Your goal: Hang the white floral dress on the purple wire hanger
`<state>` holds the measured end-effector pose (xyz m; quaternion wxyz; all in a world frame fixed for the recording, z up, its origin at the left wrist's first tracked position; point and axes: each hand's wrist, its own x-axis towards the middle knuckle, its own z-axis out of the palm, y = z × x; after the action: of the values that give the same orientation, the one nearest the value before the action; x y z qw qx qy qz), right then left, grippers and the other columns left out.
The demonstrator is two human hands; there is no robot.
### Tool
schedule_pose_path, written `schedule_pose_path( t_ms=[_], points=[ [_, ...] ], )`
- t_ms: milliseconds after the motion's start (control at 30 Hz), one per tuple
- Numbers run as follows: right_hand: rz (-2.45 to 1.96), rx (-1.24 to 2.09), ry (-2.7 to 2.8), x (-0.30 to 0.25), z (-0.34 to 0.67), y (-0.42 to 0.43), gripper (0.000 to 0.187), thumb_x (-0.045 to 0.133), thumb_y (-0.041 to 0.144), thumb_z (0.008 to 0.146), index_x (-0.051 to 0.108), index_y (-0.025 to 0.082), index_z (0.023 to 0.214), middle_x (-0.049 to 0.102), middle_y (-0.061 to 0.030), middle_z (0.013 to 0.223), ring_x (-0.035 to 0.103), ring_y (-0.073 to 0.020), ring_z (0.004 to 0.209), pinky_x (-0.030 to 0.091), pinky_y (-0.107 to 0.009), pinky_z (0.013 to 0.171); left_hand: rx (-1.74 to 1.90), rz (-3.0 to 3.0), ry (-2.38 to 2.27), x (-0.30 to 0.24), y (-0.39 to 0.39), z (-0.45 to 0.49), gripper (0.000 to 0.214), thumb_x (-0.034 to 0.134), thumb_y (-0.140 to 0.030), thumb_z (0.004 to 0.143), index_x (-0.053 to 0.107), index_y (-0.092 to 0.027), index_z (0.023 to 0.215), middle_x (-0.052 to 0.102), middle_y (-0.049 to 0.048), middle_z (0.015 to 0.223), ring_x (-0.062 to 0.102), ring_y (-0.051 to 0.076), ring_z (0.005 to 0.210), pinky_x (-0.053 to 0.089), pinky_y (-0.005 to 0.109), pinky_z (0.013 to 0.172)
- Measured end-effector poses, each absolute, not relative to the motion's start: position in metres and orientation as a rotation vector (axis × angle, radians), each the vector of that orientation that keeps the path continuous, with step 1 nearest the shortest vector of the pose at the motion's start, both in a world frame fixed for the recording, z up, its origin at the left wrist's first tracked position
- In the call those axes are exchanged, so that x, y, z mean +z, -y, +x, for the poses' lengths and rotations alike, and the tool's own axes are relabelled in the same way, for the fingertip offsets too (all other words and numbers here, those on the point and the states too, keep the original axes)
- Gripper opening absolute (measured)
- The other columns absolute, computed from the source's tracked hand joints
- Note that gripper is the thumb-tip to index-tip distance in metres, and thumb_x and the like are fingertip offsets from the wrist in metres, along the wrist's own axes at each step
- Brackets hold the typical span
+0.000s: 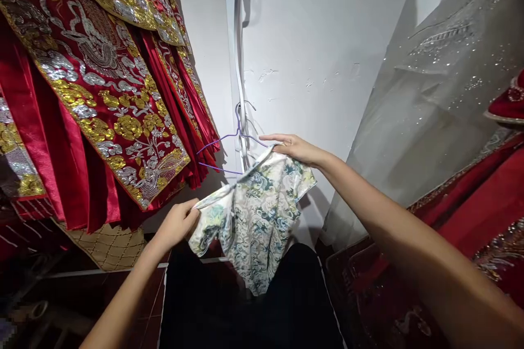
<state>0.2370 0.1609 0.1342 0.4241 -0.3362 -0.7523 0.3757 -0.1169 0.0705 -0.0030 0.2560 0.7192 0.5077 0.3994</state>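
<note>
A small cream garment point(254, 212) with a blue, green and yellow floral print hangs between my hands in front of a white wall. My left hand point(177, 223) is closed on its lower left edge. My right hand point(293, 147) grips its upper right shoulder, fingers curled over the cloth. A thin purple wire hanger point(229, 139) sticks out from the garment's top, its hook up against the wall.
Red robes with gold and silver embroidery point(98, 82) hang close on the left. A grey sequinned gown point(434, 92) and more red fabric point(483, 212) crowd the right. White cables point(241, 38) run down the wall corner. Dark cloth point(245, 305) lies below.
</note>
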Motion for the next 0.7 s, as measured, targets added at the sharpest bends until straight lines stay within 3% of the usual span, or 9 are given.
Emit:
schedule_pose_path(
  t_ms=[100,267,367,500,600,700],
  points=[
    [-0.899,0.908,1.893,0.142,0.242,-0.158,0.032,0.068,0.013,0.068,0.079,0.017,0.098,0.071,-0.0008,0.072,0.050,-0.0077,0.055,0.044,-0.021,0.056,0.999,2.030,-1.507,0.000,-0.102,-0.127,0.016,0.055,-0.021,0.076,0.060,-0.020,0.061,0.058,0.0008,0.059,0.051,0.019,0.061,0.036,0.026,0.063],
    [-0.948,0.980,1.921,0.163,0.251,-0.163,0.025,0.071,0.012,0.067,0.080,0.014,0.090,0.067,-0.0001,0.060,0.046,-0.0057,0.045,0.036,-0.017,0.041,1.227,1.959,-1.603,0.020,-0.155,-0.127,0.016,0.055,-0.014,0.074,0.053,-0.022,0.061,0.056,0.0026,0.061,0.053,0.023,0.066,0.036,0.029,0.070],
    [-0.834,1.109,2.002,0.174,0.256,-0.171,0.028,0.071,0.010,0.069,0.080,0.013,0.095,0.072,-0.0021,0.069,0.056,-0.0068,0.052,0.041,-0.016,0.045,1.373,1.870,-1.623,0.032,-0.174,-0.122,0.016,0.056,-0.012,0.073,0.051,-0.022,0.062,0.054,0.0033,0.063,0.055,0.025,0.072,0.037,0.031,0.074],
    [-0.880,1.239,2.056,0.183,0.260,-0.183,0.033,0.073,0.015,0.071,0.077,0.011,0.103,0.076,-0.0051,0.081,0.065,-0.0115,0.064,0.050,-0.020,0.054,1.526,1.768,-1.507,0.040,-0.191,-0.110,0.009,0.054,-0.018,0.076,0.057,-0.020,0.084,0.064,0.0067,0.089,0.058,0.023,0.093,0.041,0.028,0.082],
    [-1.006,1.152,2.054,0.176,0.268,-0.183,0.041,0.077,0.027,0.071,0.076,0.015,0.109,0.076,-0.0075,0.095,0.067,-0.0154,0.074,0.053,-0.024,0.060,1.505,1.655,-1.426,0.044,-0.198,-0.104,0.020,0.051,-0.031,0.079,0.057,-0.018,0.092,0.066,0.0062,0.086,0.060,0.020,0.081,0.045,0.027,0.072],
    [-1.170,0.971,2.018,0.156,0.289,-0.179,0.037,0.085,0.038,0.065,0.078,0.019,0.096,0.075,-0.0096,0.093,0.066,-0.0187,0.076,0.053,-0.027,0.064,1.384,1.585,-1.408,0.050,-0.197,-0.107,0.025,0.052,-0.041,0.077,0.057,-0.016,0.077,0.061,0.0037,0.065,0.054,0.017,0.056,0.041,0.026,0.055]
  ],
)
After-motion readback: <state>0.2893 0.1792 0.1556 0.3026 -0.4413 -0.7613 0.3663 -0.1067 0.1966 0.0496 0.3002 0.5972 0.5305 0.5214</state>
